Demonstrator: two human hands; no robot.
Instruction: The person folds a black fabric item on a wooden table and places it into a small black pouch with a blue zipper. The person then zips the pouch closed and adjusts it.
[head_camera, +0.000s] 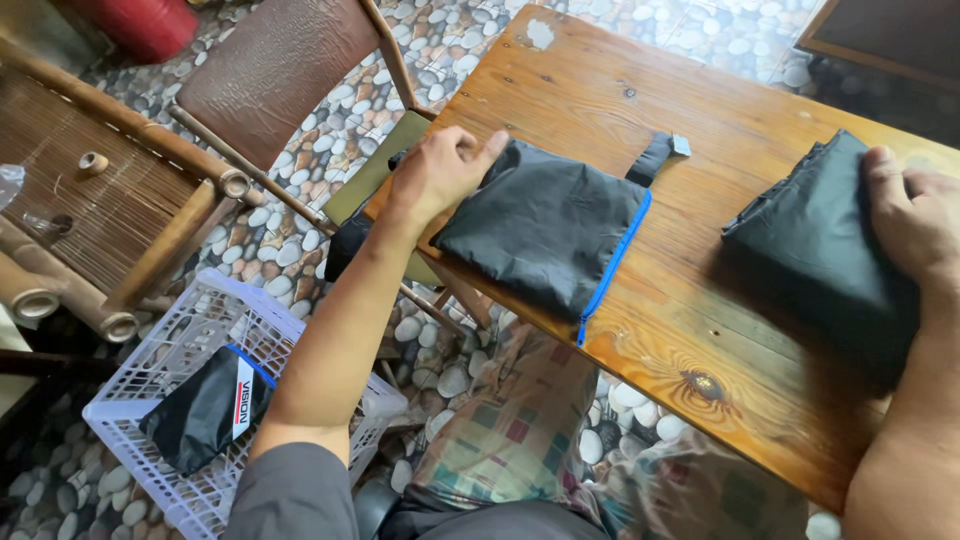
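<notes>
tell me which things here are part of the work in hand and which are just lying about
In hand:
left hand on the folded black garment with blue trim
right hand on the second folded black garment
wooden table

Lying about:
white plastic basket holding a black bundle
brown chair
bamboo bench

Left hand (438, 172) on blue-zippered black pouch (545, 225), right hand (915, 215) on folded black cloth (820, 245).

right hand (915, 215) cut off by frame edge, basket (150, 400) partly hidden behind forearm
</notes>
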